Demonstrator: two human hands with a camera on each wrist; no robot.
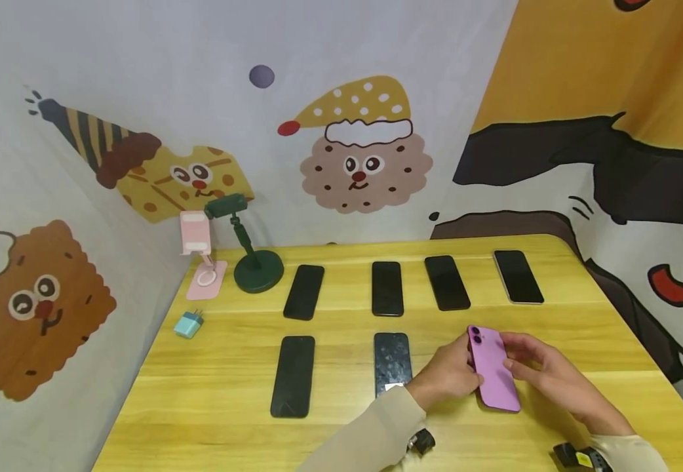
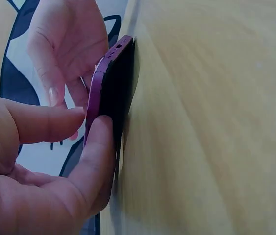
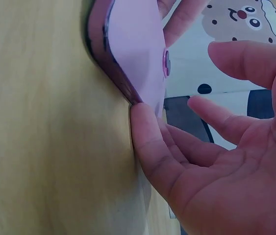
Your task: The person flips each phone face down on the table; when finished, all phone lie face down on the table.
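Note:
A pink smartphone (image 1: 496, 375) lies tilted just over the wooden table, its back with the camera lenses facing up. My left hand (image 1: 449, 372) pinches its left long side, thumb on the pink back and fingers on the dark screen side, as the left wrist view shows. On the opposite side is my right hand (image 1: 554, 377); in the right wrist view its fingertips (image 3: 145, 120) touch the phone's edge near a corner, while the thumb stands away from the back. Left of my left hand lies a dark phone (image 1: 392, 357) with a smudged surface and a white label, partly hidden by my sleeve.
Along the back lie several dark phones, one (image 1: 518, 276) at the far right. Another phone (image 1: 293, 377) lies front left. At the back left stand a pink phone stand (image 1: 207, 278) and a green stand (image 1: 259, 271), with a blue charger plug (image 1: 189, 324) nearby.

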